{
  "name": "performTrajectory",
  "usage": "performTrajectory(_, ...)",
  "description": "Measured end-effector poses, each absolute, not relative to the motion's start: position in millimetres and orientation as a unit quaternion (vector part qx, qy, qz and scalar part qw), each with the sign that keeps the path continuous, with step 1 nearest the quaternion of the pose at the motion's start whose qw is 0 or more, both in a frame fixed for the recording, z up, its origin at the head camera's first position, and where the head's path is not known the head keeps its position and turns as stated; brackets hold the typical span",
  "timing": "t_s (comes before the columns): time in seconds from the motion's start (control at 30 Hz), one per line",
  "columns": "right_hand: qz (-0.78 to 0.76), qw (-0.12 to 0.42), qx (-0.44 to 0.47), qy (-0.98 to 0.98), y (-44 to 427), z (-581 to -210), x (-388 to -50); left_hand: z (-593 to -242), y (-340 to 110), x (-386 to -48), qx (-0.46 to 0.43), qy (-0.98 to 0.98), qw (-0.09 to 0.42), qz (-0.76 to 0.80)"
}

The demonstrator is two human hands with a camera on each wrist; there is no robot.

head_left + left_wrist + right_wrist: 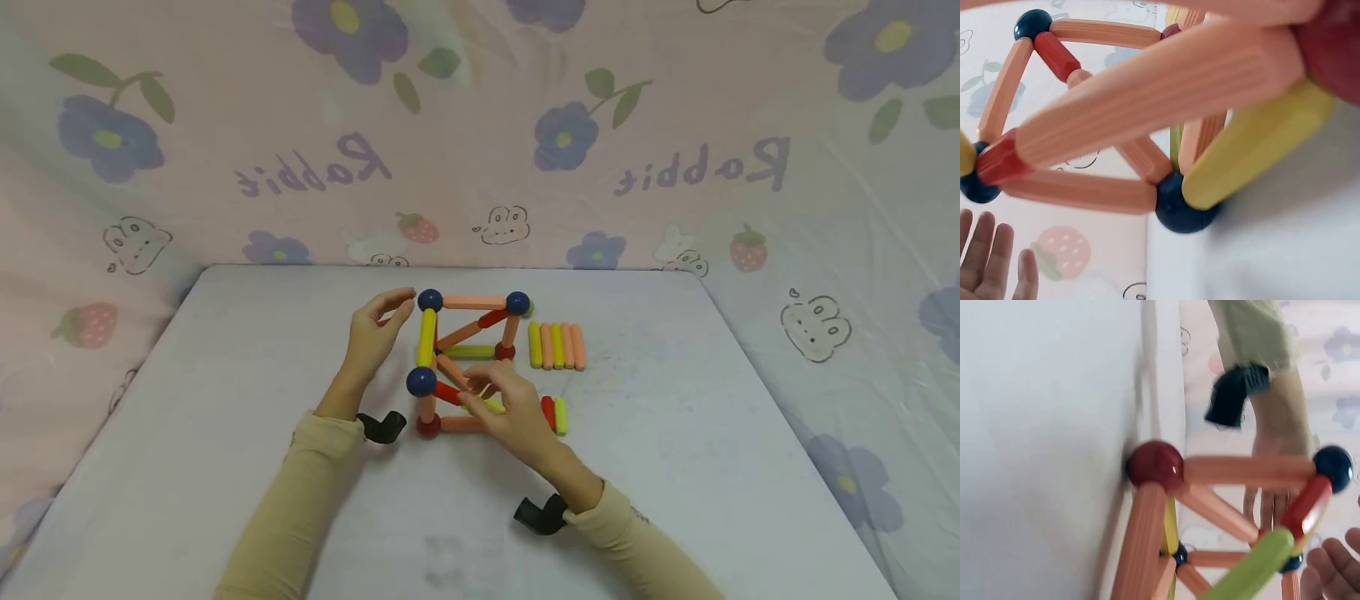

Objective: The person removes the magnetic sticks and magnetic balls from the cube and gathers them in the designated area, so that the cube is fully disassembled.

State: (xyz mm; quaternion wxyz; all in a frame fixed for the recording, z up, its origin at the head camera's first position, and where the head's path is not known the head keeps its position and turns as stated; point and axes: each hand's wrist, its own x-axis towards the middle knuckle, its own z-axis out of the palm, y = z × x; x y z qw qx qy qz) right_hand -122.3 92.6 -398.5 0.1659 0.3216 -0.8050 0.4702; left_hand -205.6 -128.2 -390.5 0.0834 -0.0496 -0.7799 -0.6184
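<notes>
A frame of magnetic rods and balls stands on the table. My left hand (371, 337) is beside the back-left blue ball (430, 301), fingers extended; the left wrist view shows the same hand (991, 265) with nothing in it. Loosely bent, the fingers of my right hand (517, 417) are over the front side, near a red rod (447, 393) that joins the front-left blue ball (422, 382). In the right wrist view, this hand (1335, 565) appears apart from the red rod (1307, 505) and the green rod (1250, 565) joined to it.
Several yellow and peach rods (557, 346) lie in a row right of the frame. Nearer the front, a red rod (549, 412) and a yellow-green rod (561, 416) lie side by side. Black pieces (384, 427) are at both wrists. A patterned curtain (465, 183) hangs behind the table.
</notes>
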Motion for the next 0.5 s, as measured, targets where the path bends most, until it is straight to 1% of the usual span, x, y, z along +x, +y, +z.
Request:
performTrajectory(0.17,0.424,0.189,0.342,-0.817,72,-400,-117,-391,-119,-212,-0.064,-0.768,0.028,-0.636)
performTrajectory(0.27,0.403,0.192,0.343,-0.826,63,-401,-117,-392,-115,-214,-0.071,-0.768,0.000,-0.636)
performTrajectory(0.37,0.399,0.193,0.343,-0.828,56,-401,-118,-392,-113,-215,-0.072,-0.767,-0.010,-0.637)
performTrajectory(0.5,0.402,0.192,0.341,-0.827,49,-403,-120,-394,-112,-216,-0.078,-0.766,-0.008,-0.638)
